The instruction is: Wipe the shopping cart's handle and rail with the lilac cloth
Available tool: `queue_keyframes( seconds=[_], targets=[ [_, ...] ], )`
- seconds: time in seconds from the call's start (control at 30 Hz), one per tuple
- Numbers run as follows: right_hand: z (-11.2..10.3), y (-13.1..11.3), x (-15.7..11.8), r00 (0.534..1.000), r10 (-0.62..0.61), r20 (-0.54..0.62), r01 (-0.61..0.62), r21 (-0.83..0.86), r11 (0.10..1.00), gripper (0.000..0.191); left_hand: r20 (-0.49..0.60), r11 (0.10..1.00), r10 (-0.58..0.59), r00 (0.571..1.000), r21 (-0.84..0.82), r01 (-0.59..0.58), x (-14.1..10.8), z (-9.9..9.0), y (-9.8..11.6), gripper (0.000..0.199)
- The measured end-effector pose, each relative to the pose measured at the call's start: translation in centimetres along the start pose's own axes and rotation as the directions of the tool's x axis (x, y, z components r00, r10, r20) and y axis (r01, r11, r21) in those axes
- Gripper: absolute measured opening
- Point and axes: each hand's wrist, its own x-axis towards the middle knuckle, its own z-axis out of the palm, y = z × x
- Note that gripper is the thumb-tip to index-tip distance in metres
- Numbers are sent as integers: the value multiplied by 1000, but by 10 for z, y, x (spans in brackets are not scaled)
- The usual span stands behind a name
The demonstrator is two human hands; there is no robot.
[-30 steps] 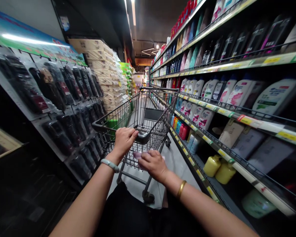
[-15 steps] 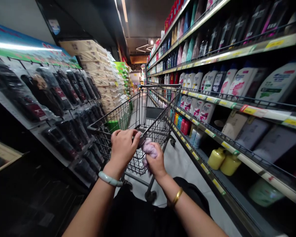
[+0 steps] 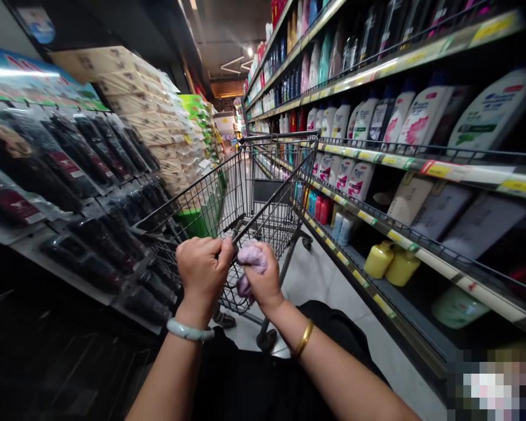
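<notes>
My left hand (image 3: 204, 269), with a pale bangle at the wrist, is closed at the near rim of the wire shopping cart (image 3: 274, 210); its fingers curl around the rim. Just to its right, my right hand (image 3: 267, 283) grips a crumpled lilac cloth (image 3: 252, 257), part of which hangs below the fist. A gold bangle (image 3: 304, 339) circles that wrist. The cloth is close to the cart's near rim, and I cannot tell whether it touches. Wire mesh and a dark panel show inside the cart.
Shelves of shampoo bottles (image 3: 425, 120) line the right side, with yellow bottles (image 3: 401, 266) lower down. Packaged dark goods (image 3: 100, 146) hang on the left, beside stacked beige packs (image 3: 135, 111). The aisle floor (image 3: 319, 280) shows beside the cart. A blurred patch covers the lower right corner.
My left hand's fingers have closed from a looser spread over the rim. Both hands appear slightly farther left and lower, the cloth still in my right hand. The view has shifted.
</notes>
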Motion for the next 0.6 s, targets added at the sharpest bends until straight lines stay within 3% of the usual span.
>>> queue_keyframes(
  seconds=[0.07,0.13,0.33,0.47,0.6],
  targets=[
    [0,-19,14,994,-106,28,106,-5,994,27,-8,1000,-8,1000,-4,8,-3,-1,0,52],
    [-2,-22,17,986,-154,64,155,-22,988,29,-22,1000,-15,1000,-8,14,-7,-2,-1,51],
    [-15,17,-11,995,-12,98,18,-64,998,25,-51,999,-29,998,-34,27,-13,-4,-5,49],
    [-14,-20,17,990,-120,73,124,-51,991,25,-54,998,-34,998,-46,31,-15,-5,-5,49],
    [-15,-55,44,932,-324,161,341,-91,936,23,-45,999,-20,999,-42,18,-17,-9,-1,48]
  ],
)
